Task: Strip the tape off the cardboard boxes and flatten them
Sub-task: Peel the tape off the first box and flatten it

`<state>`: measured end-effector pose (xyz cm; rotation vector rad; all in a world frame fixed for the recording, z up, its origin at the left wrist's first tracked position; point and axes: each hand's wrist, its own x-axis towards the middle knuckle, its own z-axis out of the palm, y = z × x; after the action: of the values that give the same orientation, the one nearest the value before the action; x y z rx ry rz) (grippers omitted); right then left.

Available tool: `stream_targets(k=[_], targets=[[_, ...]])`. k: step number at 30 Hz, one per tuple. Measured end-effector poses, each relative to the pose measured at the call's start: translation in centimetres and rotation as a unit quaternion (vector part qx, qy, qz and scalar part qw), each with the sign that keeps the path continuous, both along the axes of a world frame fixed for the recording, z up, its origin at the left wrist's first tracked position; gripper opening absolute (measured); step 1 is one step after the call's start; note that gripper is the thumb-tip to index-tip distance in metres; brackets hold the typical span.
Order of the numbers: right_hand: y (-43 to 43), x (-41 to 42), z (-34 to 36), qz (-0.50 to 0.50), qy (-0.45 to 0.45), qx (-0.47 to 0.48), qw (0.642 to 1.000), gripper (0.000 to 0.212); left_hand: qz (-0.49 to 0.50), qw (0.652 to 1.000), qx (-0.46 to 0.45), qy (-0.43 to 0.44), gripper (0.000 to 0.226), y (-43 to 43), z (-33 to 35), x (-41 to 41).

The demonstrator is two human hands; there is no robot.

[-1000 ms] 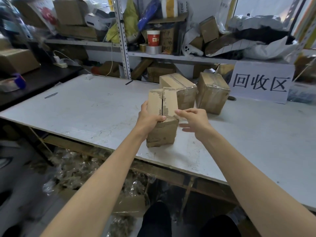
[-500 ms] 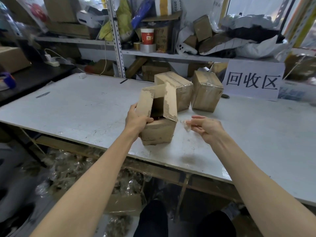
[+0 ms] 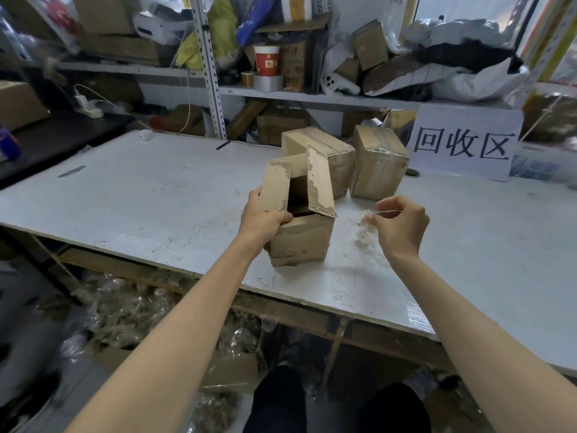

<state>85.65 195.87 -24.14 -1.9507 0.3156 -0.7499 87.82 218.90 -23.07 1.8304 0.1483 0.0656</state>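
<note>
Setting: packing or recycling storeroom, a back-room work area. Evidence follows. Worn white worktable point(image 3: 131, 195), scuffed and scratched, under both hands. Beyond the right hand point(image 3: 401, 225), a paper sign point(image 3: 463, 142) with three printed Chinese characters leans at the table's back edge. Beyond the left hand point(image 3: 262, 218), two taped cardboard boxes point(image 3: 379, 165) on the table; past them, slotted metal shelving point(image 3: 209, 67) crammed with cartons, tape rolls point(image 3: 268, 82), a red paper cup point(image 3: 266, 61), plastic bags. Below the left forearm, under the table, heaps of crumpled clear tape and plastic scrap point(image 3: 125, 310) on the floor.
</note>
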Motion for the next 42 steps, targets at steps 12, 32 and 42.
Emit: stream_targets(k=[12, 32, 42], targets=[[-0.8, 0.4, 0.1, -0.065, -0.002, 0.034, 0.997, 0.018, 0.017, 1.0, 0.021, -0.006, 0.078, -0.2, 0.0, 0.2], [4.4, -0.4, 0.1, 0.254, 0.211, 0.313, 0.891, 0.014, 0.046, 0.937, 0.342, -0.052, 0.109, -3.0, 1.6, -1.2], [3.9, -0.3, 1.3, 0.183, 0.101, 0.187, 0.96, 0.028, 0.076, 0.957, 0.258, -0.112, 0.098, -1.2, 0.3, -1.2]])
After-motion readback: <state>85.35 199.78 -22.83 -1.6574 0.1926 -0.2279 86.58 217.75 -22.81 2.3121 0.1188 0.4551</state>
